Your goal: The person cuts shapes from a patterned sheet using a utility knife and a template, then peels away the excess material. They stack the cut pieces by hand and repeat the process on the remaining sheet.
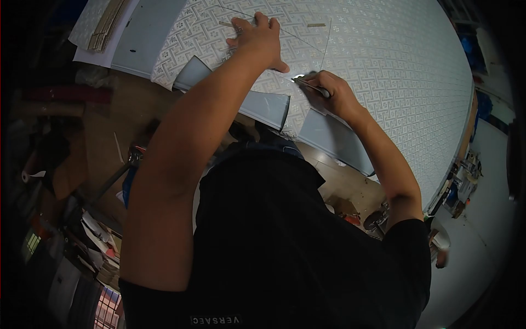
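Observation:
A pale patterned sheet (383, 66) covers most of the table, and thin dark lines run across it. My left hand (256, 41) lies on the sheet with fingers and thumb spread, pressing down. Just right of the thumb, my right hand (337, 96) grips a utility knife (315, 86), closed around its handle. The bright tip of the knife points left and meets the sheet near my left thumb. Two small brownish strips lie on the sheet; one strip (316, 25) is to the right of my left hand, the other partly behind its fingers.
Grey-blue table surface (268, 107) shows along the near edge between pieces of sheet. Stacked brown strips (107, 24) lie at the upper left. Cluttered boxes and papers (98, 236) stand on the floor at left. Tools (466, 181) sit beyond the table's right edge.

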A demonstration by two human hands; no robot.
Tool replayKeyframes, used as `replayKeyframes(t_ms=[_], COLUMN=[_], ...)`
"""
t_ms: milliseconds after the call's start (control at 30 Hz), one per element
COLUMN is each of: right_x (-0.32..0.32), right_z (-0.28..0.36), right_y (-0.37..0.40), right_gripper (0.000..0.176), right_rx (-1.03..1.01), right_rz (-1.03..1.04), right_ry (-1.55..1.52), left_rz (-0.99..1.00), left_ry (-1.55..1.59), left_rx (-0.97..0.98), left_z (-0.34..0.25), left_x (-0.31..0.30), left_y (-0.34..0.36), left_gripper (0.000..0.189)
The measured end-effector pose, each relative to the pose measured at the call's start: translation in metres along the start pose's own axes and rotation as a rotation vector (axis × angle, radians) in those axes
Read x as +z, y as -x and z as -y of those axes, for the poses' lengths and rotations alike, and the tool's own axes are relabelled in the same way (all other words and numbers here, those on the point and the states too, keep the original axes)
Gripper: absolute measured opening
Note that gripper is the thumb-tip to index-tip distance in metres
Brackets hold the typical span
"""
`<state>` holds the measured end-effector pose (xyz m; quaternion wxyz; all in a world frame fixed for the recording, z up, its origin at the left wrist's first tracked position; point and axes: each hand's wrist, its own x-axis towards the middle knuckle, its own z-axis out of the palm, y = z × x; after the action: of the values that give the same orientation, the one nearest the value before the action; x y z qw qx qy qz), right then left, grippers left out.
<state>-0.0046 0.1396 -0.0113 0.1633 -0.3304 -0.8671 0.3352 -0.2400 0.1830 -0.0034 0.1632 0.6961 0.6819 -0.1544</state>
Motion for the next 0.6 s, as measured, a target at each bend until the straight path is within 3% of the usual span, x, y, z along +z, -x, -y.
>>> replayKeyframes(t_ms=[133,267,333,600], right_x=[0.014,0.009,-0.005,-0.011], right_z=[-0.019,-0.008,0.003,0.02], right_y=[0.006,0.006,0.003,-0.015], right_gripper=[0.021,0.02,0.019,0.019], right_rx=[-0.11,-0.103,0.155,0.052], right_rz=[-0.153,-0.163,0.031,0.127], right_ry=[-0.046,-0.044,-0.065,0.098], left_rz=[-0.017,-0.014,0.001,0.068], left_ry=[-0.009,-0.017,-0.032,-0.097], left_rx=[0.0,-0.014,-0.01,0.057], left_z=[-0.001,-0.002,-0.002,0.012], left_x=[0.002,-0.001,-0.005,-0.011], left_y=[-0.001,-0.001,-0.002,-0.008], left_gripper=[0.129,0.129,0.128,0.118])
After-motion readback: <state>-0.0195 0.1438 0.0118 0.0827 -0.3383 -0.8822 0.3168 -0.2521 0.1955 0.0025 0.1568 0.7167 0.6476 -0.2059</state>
